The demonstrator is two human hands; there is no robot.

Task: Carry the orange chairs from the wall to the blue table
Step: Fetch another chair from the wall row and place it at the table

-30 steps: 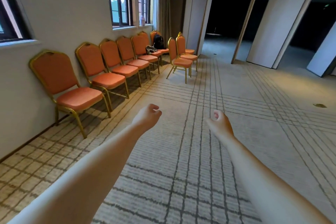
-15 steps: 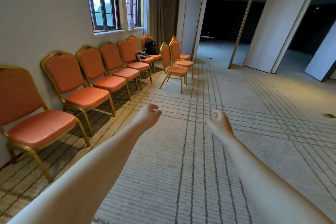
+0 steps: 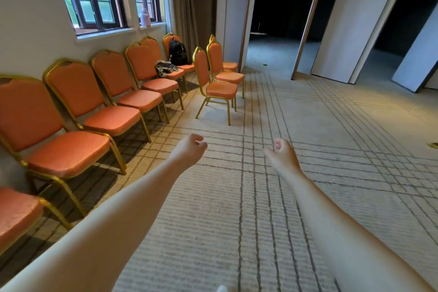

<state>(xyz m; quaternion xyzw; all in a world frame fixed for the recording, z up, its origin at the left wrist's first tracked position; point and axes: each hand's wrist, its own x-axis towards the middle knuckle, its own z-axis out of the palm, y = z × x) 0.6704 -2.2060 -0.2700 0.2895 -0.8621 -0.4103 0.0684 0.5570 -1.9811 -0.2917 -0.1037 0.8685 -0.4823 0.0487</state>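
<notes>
Several orange chairs with gold frames line the left wall; the nearest full one (image 3: 59,140) is at my left, with more (image 3: 111,111) behind it. Two other orange chairs (image 3: 216,83) stand apart from the row, out on the carpet ahead. My left hand (image 3: 189,149) and my right hand (image 3: 282,154) are stretched forward over the carpet, fingers loosely curled, holding nothing and touching no chair. No blue table is in view.
A black backpack (image 3: 177,53) and a dark bundle (image 3: 166,69) lie on the far chairs of the row. White partition panels (image 3: 341,31) stand at the right, with dark openings between them. Patterned carpet (image 3: 308,125) stretches ahead and to the right.
The view has moved forward along the row of chairs, so the chairs are closer and larger. Both arms have stayed stretched out in front with the hands holding nothing.
</notes>
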